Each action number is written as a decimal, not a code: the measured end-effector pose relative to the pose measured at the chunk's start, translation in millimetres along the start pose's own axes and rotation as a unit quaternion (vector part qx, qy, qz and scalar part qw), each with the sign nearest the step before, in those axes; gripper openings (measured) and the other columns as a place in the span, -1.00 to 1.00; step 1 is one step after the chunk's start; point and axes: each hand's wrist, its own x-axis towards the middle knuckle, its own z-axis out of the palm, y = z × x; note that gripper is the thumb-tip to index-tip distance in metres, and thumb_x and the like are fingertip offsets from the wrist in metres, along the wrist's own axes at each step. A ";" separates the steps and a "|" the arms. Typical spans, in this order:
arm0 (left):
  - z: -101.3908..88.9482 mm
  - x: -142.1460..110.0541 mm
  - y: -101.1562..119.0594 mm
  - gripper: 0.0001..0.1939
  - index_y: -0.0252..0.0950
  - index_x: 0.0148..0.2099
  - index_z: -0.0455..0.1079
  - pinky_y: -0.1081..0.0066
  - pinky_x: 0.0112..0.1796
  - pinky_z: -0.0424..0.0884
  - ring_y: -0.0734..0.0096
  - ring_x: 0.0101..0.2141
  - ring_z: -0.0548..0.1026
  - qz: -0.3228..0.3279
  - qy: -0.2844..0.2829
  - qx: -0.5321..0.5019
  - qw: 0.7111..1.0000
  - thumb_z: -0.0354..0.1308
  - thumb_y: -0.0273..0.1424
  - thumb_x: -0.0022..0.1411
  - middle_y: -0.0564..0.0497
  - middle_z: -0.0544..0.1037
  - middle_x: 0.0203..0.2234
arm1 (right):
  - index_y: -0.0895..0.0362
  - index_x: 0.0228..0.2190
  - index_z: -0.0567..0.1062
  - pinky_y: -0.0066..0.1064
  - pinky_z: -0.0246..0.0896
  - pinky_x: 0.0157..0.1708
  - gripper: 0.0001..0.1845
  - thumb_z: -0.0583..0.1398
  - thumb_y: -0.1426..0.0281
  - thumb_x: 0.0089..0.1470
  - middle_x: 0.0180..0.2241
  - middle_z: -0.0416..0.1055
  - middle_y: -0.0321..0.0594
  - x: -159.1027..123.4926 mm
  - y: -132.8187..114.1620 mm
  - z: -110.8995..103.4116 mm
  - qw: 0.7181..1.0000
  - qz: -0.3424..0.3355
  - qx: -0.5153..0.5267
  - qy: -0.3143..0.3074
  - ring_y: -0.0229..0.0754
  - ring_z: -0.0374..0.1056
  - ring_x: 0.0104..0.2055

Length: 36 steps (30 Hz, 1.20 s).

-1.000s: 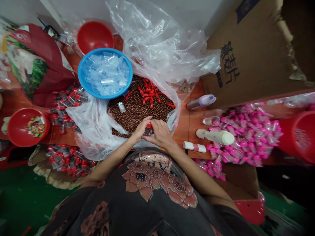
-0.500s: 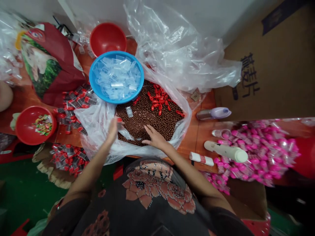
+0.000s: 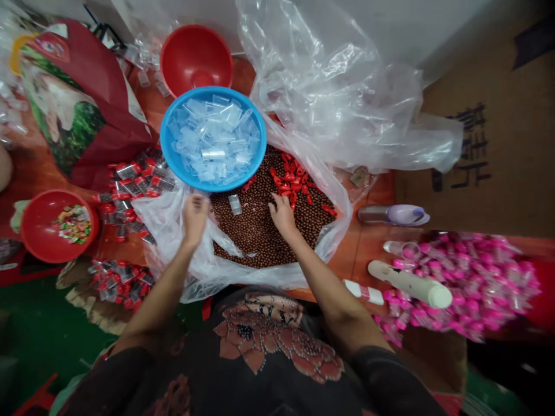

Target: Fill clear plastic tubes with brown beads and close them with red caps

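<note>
A clear plastic bag (image 3: 173,219) lies open in front of me, full of small brown beads (image 3: 260,231). On the beads sit a heap of red caps (image 3: 295,182) and one clear vial (image 3: 235,203). My left hand (image 3: 194,218) hovers over the bag's left edge, just below the blue bowl (image 3: 173,156) of clear vials. Its fingers are curled, and what they hold is hidden. My right hand (image 3: 282,214) rests on the beads with its fingertips bunched at the near edge of the red caps.
Filled red-capped vials (image 3: 134,185) lie in heaps at the left. There is a red bowl of sweets (image 3: 30,231), an empty red bowl (image 3: 197,58) at the back and a red printed bag (image 3: 73,104). Pink-capped vials (image 3: 468,277), a white bottle (image 3: 411,283) and a cardboard box (image 3: 489,150) are at the right.
My hands were together at the near edge of the beads and have parted. The left went left towards the blue bowl. The right went forward to the red caps.
</note>
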 end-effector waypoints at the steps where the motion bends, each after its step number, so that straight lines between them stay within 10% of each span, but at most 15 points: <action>1: 25.4 -17.2 0.2 -0.71 -0.33 -0.07 0.28 0.42 -0.23 0.38 0.46 -0.33 0.42 -0.021 -0.058 0.002 0.998 0.18 -0.30 0.22 0.00 0.45 -0.31 | 0.17 0.08 0.41 -0.17 0.21 0.13 -0.57 0.05 0.36 0.21 -0.02 0.37 0.00 3.7 -6.1 6.8 1.000 -0.008 0.013 -0.009 -0.03 0.35 0.04; 7: 100.5 -40.9 -7.8 -0.64 -0.34 0.04 0.30 0.27 0.00 0.27 0.22 -0.10 0.43 0.008 -0.148 0.108 0.983 0.17 -0.45 0.17 -0.14 0.49 -0.17 | 0.22 0.15 0.33 -0.27 0.22 0.08 -0.44 0.15 0.26 0.17 0.02 0.40 0.03 10.7 -44.2 53.4 0.990 0.012 0.115 -0.086 -0.06 0.34 0.04; 18: 101.6 -61.5 -5.7 -0.65 -0.22 0.05 0.39 0.30 -0.03 0.35 0.27 -0.13 0.48 0.019 -0.289 0.031 0.957 0.16 -0.39 0.20 -0.06 0.54 -0.08 | 0.10 -0.38 0.49 -0.31 0.29 -0.14 -0.81 0.28 0.29 -0.09 -0.36 0.46 -0.31 -8.9 -16.8 47.6 0.959 0.106 0.241 -0.101 -0.19 0.36 -0.28; 25: 76.2 -66.6 -19.2 -0.66 -0.30 -0.10 0.48 0.37 -0.23 0.42 0.39 -0.38 0.48 -0.090 -0.369 -0.037 0.924 0.27 -0.34 0.03 0.00 0.56 -0.37 | 0.11 -0.22 0.45 -0.42 0.31 -0.43 -0.59 0.18 0.06 0.02 -0.37 0.44 -0.29 -3.4 -9.4 -0.5 0.898 0.162 0.409 -0.019 -0.26 0.34 -0.42; 30: 85.1 -90.5 -19.5 -0.64 -0.29 -0.09 0.49 0.39 -0.25 0.44 0.41 -0.37 0.48 -0.105 -0.402 -0.066 0.907 0.30 -0.33 0.01 -0.01 0.55 -0.32 | 0.10 0.09 0.36 -0.19 0.34 -0.08 -0.49 0.19 0.28 0.10 0.07 0.27 -0.04 17.4 30.0 -54.0 0.986 0.038 0.153 0.046 -0.11 0.38 -0.14; 36: 141.6 -99.8 9.4 -0.69 -0.26 -0.06 0.55 0.31 -0.06 0.37 0.31 -0.22 0.49 0.029 -0.408 0.045 0.911 0.23 -0.45 0.11 -0.05 0.57 -0.24 | 0.17 0.06 0.41 -0.10 0.27 -0.01 -0.54 0.16 0.46 0.08 -0.08 0.37 0.01 2.2 52.3 -56.8 0.995 -0.008 -0.092 -0.038 0.06 0.33 -0.05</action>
